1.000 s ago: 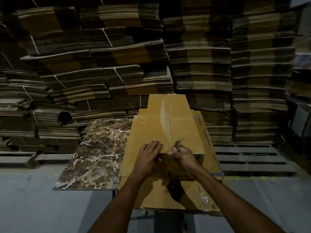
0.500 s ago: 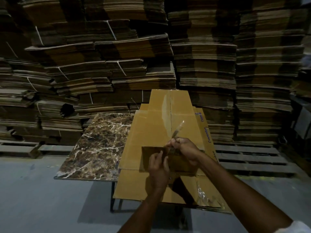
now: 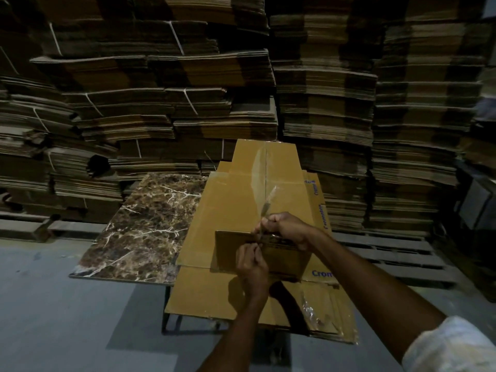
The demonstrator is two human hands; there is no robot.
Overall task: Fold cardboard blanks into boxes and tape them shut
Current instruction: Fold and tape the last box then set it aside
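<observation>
**Finding.** The step in hand is judged to be taping the near end of the box (image 3: pixel 241 200), which lies flat just beyond both hands, on loose blanks (image 3: pixel 204 296) over the table (image 3: pixel 150 226). A clear strip already runs along its centre seam, away from the hands.

**Hands.** The right hand (image 3: pixel 285 230) is curled, thumb and fingers pinching the lower end of a loose length of tape (image 3: pixel 268 202). The tape rises from that hand, up and away, and looks twisted. The left hand (image 3: pixel 251 264) sits just below and touching the right. Its fingertips pinch the top edge of the upright flap (image 3: pixel 228 251). Whether they also catch the tape cannot be told in this light.

**Task item.** The flap stands between the two hands and the box's flat panel. Its dark inner face is turned toward the person.

**Recommendations.**
- Untwist the tape before it touches cardboard, since a twisted strip sticks to itself.
- Keep it taut with the right hand while the left steadies the flap edge.
- Centre the strip on the seam line beyond the hands.
- Press from the pinch outward to avoid bubbles.

**Risk.** In this dim light, clear tape is hard to see and may go on crooked.
</observation>
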